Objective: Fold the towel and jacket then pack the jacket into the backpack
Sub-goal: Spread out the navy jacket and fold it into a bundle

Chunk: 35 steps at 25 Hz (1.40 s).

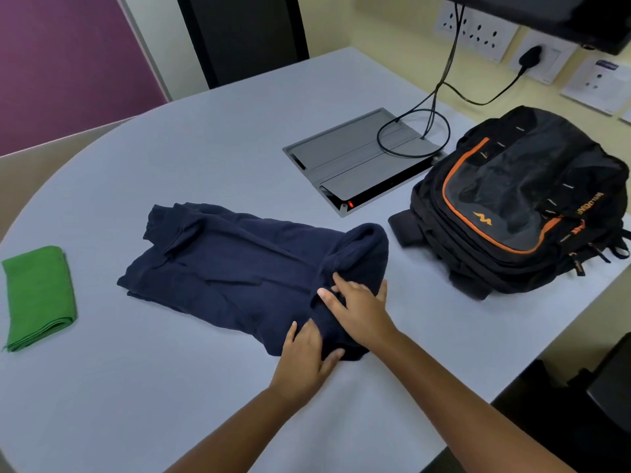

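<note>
A navy jacket (239, 268) lies partly folded in the middle of the grey table (136, 387). My left hand (305, 360) rests on its near right corner, thumb and fingers around a fold of the cloth. My right hand (358, 308) lies flat on the bunched hood end, fingers spread and straight. A green towel (39, 297) lies folded at the table's left edge. A black backpack (522, 203) with orange trim lies on its back at the right, apart from the jacket; its zips look closed.
A grey cable box lid (358, 158) is set into the table behind the jacket, with black cables (440, 83) running up to wall sockets. A dark chair (601, 397) stands by the right edge. A monitor's underside (546, 11) hangs over the far right.
</note>
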Tool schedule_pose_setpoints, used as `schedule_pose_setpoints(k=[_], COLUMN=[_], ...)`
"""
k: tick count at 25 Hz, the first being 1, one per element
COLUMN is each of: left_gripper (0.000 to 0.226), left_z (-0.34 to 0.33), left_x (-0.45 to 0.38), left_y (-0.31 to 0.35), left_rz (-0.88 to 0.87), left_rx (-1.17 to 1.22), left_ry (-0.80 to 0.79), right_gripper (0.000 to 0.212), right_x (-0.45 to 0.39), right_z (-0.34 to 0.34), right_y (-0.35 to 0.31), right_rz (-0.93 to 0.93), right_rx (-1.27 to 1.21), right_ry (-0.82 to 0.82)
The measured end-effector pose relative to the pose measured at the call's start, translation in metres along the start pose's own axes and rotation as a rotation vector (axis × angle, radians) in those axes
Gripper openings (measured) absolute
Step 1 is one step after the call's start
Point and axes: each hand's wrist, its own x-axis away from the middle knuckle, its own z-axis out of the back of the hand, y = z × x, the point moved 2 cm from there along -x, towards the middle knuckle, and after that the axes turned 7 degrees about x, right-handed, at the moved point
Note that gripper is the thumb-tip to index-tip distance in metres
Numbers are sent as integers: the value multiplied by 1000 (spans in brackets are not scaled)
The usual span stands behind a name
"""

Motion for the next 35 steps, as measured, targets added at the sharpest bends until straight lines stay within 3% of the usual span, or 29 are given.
schedule_pose_setpoints(k=[2,4,5,7,9,10,13,19,23,26,29,31,33,35], left_gripper=[58,55,57,64,72,75,81,95,99,100,94,86,81,79], left_z=[7,9,6,-3,-14,-19,-28,-37,-42,-40,-35,-33,-32,-31], left_x=[2,-4,-8,-18,-25,-25,-23,-14,-15,-20,-21,-19,-18,-17], left_y=[16,40,50,50,31,20,-1,-12,-14,-14,-13,-9,-4,0], left_rz=[-1,-132,-208,-249,-165,-113,-51,-101,-116,-111,-74,-20,34,27], left_rx=[49,39,-28,-188,-309,-319,-334,-345,-364,-378,-368,-324,-290,-309], left_ry=[281,363,308,66,-167,-268,-347,-249,-218,-220,-240,-269,-281,-257], right_gripper=[45,39,42,43,35,40,67,84,89,81,75,69,67,65], right_x=[-6,-10,-10,-16,-22,-26,-48,-113,-125,-133,-127,-105,-73,-42], right_z=[-6,-3,0,7,12,13,6,-1,-8,-4,15,28,29,17], right_y=[11,26,34,53,73,79,80,55,55,52,56,66,79,91], right_rz=[75,220,299,349,224,165,178,226,214,188,238,264,144,-104], right_rx=[-168,-153,-50,162,257,276,319,431,572,581,353,60,-224,-390], right_ry=[-94,-146,-119,141,421,462,376,143,10,-43,-119,-2,157,228])
